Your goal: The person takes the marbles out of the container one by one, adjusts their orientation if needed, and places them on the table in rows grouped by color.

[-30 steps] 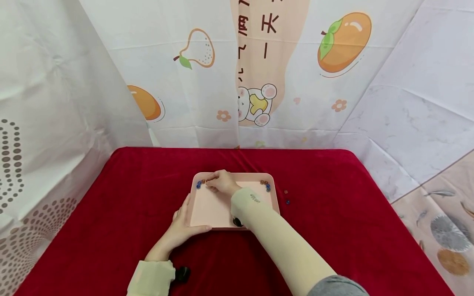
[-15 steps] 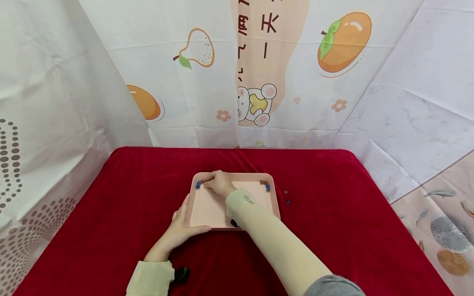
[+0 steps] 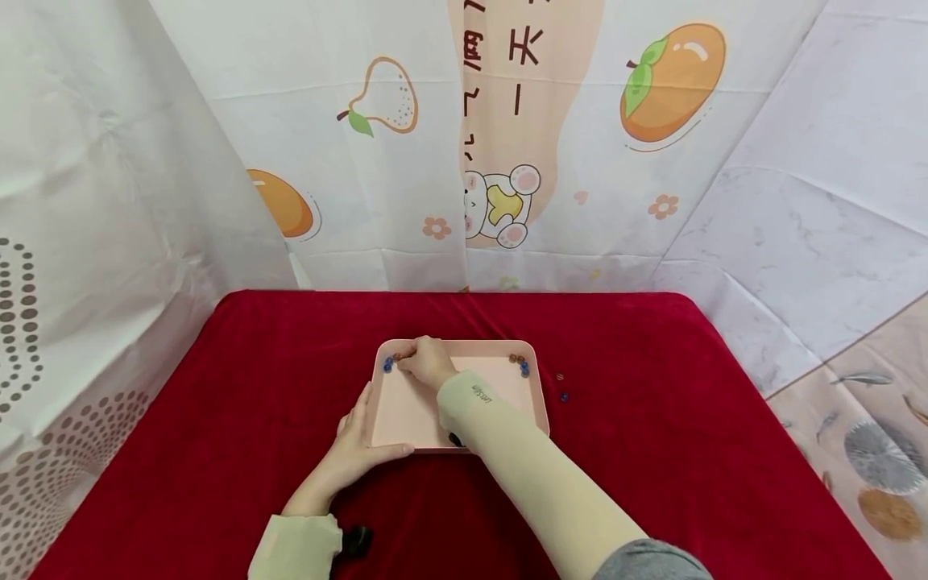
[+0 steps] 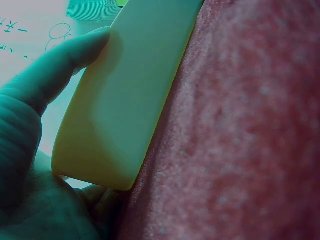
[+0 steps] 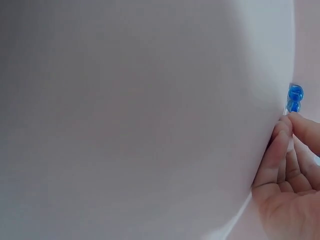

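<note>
A pale pink tray (image 3: 496, 395) lies on the red cloth. My left hand (image 3: 350, 453) holds its near left corner, thumb along the front wall and fingers along the left side. In the left wrist view the thumb (image 4: 65, 62) presses the tray's outer wall (image 4: 125, 100). My right hand (image 3: 429, 362) reaches inside to the far left corner, fingertips pinched on a small glass bead that the fingers mostly hide. Right beside them sit blue glass beads (image 3: 388, 365) and a brown bead (image 3: 397, 356). The right wrist view shows blue beads (image 5: 295, 95) just past the fingertips.
In the tray's far right corner are brown beads (image 3: 513, 358) and blue beads (image 3: 524, 367). Outside the tray to the right lie one brown bead (image 3: 560, 376) and one blue bead (image 3: 564, 396). A printed white curtain (image 3: 406, 185) hangs behind the table.
My right hand has shifted slightly left, closer to the beads in the far left corner, and its forearm has followed. The left hand keeps its place on the tray.
</note>
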Demonstrator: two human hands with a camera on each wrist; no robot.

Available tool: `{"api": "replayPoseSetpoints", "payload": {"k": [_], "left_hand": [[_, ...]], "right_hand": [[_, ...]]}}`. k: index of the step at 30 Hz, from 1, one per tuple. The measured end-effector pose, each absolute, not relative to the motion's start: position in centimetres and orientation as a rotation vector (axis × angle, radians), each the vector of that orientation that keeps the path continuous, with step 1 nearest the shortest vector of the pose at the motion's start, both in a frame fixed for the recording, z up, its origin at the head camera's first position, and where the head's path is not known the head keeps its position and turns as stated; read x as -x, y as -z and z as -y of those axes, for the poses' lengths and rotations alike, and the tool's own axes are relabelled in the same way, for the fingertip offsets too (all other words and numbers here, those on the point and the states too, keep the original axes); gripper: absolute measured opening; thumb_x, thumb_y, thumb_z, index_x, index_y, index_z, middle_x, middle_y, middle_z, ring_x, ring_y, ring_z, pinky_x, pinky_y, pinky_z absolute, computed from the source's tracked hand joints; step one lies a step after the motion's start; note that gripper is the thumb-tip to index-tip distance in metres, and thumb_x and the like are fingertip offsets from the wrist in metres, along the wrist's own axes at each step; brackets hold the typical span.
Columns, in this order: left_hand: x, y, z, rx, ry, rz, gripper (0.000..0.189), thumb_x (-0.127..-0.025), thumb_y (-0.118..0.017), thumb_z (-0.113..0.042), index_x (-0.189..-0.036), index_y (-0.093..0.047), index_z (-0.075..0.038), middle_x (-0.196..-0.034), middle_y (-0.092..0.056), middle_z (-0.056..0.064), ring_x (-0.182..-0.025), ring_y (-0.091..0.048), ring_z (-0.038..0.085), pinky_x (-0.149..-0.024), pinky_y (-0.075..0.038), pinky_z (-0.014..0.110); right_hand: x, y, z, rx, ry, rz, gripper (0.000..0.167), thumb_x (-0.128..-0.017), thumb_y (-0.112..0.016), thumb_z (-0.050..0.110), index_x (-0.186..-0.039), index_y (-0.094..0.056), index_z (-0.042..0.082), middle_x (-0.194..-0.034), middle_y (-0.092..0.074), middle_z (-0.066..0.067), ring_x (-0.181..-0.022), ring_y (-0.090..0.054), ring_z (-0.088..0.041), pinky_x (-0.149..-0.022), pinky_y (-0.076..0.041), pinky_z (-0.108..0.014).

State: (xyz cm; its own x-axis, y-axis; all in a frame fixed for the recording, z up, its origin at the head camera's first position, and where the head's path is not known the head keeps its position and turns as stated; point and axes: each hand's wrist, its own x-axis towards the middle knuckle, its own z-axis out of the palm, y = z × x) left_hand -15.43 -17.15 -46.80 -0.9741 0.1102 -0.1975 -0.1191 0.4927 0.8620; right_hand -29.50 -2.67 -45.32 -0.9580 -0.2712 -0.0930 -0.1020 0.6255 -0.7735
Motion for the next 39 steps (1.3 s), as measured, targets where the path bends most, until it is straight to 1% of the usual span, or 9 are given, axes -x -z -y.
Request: {"api": "replayPoseSetpoints", "payload": {"k": [4, 8, 13, 15, 20, 24, 31, 35, 39], "left_hand": [[15.3, 46.9, 17.1, 0.008, -1.484, -2.520, 0.127, -0.073, -0.087, -0.039, -0.160, 0.004, -0.020, -0.163, -0.012, 0.020, -0.143, -0.011, 0.037, -0.112, -0.023, 0.066], [15.3, 46.9, 17.1, 0.010, -1.490, -2.515, 0.127, -0.073, -0.086, -0.040, -0.160, 0.003, -0.020, -0.163, -0.012, 0.020, -0.144, -0.010, 0.037, -0.112, -0.023, 0.065], [15.3, 46.8, 17.0, 0.009, -1.487, -2.505, 0.126, -0.074, -0.086, -0.042, -0.160, 0.004, -0.022, -0.163, -0.009, 0.019, -0.145, -0.009, 0.036, -0.112, -0.022, 0.067], [15.2, 46.7, 17.0, 0.012, -1.482, -2.505, 0.126, -0.074, -0.085, -0.042, -0.160, 0.005, -0.022, -0.164, -0.008, 0.019, -0.146, -0.008, 0.036, -0.113, -0.022, 0.067], [15.2, 46.6, 17.1, 0.015, -1.469, -2.519, 0.127, -0.073, -0.086, -0.043, -0.160, 0.004, -0.021, -0.164, -0.009, 0.019, -0.145, -0.009, 0.036, -0.113, -0.022, 0.066], [15.2, 46.6, 17.1, 0.014, -1.469, -2.523, 0.126, -0.073, -0.086, -0.043, -0.160, 0.004, -0.022, -0.164, -0.010, 0.018, -0.145, -0.009, 0.035, -0.113, -0.022, 0.066], [15.2, 46.6, 17.2, 0.018, -1.442, -2.538, 0.127, -0.073, -0.085, -0.045, -0.160, 0.004, -0.021, -0.164, -0.010, 0.018, -0.146, -0.009, 0.036, -0.114, -0.020, 0.066], [15.3, 46.6, 17.2, 0.013, -1.441, -2.542, 0.126, -0.074, -0.085, -0.044, -0.160, 0.004, -0.020, -0.165, -0.009, 0.018, -0.145, -0.010, 0.036, -0.113, -0.020, 0.066], [15.3, 46.7, 17.1, -0.001, -1.454, -2.537, 0.126, -0.074, -0.085, -0.043, -0.160, 0.004, -0.020, -0.165, -0.010, 0.018, -0.144, -0.010, 0.036, -0.113, -0.020, 0.067]], "right_hand": [[29.5, 45.5, 2.8, 0.303, 1.213, -2.666, 0.010, -0.089, -0.074, 0.013, -0.096, -0.079, 0.007, -0.074, -0.067, 0.001, -0.062, -0.051, -0.006, -0.054, -0.041, -0.014], [29.4, 45.5, 2.6, 0.308, 1.194, -2.680, 0.008, -0.088, -0.075, 0.014, -0.091, -0.079, 0.008, -0.068, -0.066, 0.002, -0.059, -0.051, -0.005, -0.052, -0.040, -0.014], [29.6, 45.3, 2.3, 0.297, 1.210, -2.659, 0.010, -0.087, -0.077, 0.017, -0.083, -0.077, 0.008, -0.066, -0.067, 0.002, -0.057, -0.052, -0.005, -0.051, -0.040, -0.016], [29.7, 45.1, 2.1, 0.292, 1.232, -2.624, 0.011, -0.087, -0.077, 0.019, -0.082, -0.077, 0.009, -0.067, -0.067, 0.002, -0.057, -0.052, -0.006, -0.051, -0.041, -0.016], [30.1, 45.0, 1.8, 0.248, 1.383, -2.446, 0.010, -0.088, -0.076, 0.015, -0.087, -0.077, 0.005, -0.070, -0.068, -0.001, -0.059, -0.057, -0.007, -0.056, -0.051, -0.019], [30.1, 44.9, 1.4, 0.192, 1.516, -2.294, 0.010, -0.089, -0.073, 0.010, -0.092, -0.073, 0.000, -0.077, -0.071, -0.008, -0.062, -0.063, -0.011, -0.061, -0.058, -0.025], [29.6, 43.9, 0.6, 0.166, 1.594, -2.178, 0.010, -0.091, -0.068, 0.002, -0.098, -0.068, -0.005, -0.093, -0.074, -0.022, -0.070, -0.071, -0.020, -0.068, -0.061, -0.032], [29.3, 43.5, 0.2, 0.185, 1.620, -2.136, 0.013, -0.092, -0.067, 0.003, -0.102, -0.068, -0.007, -0.097, -0.073, -0.025, -0.077, -0.073, -0.025, -0.072, -0.061, -0.035], [29.2, 43.4, -0.3, 0.221, 1.637, -2.144, 0.016, -0.091, -0.068, 0.003, -0.104, -0.069, -0.006, -0.097, -0.073, -0.024, -0.076, -0.070, -0.022, -0.073, -0.060, -0.033]]}}
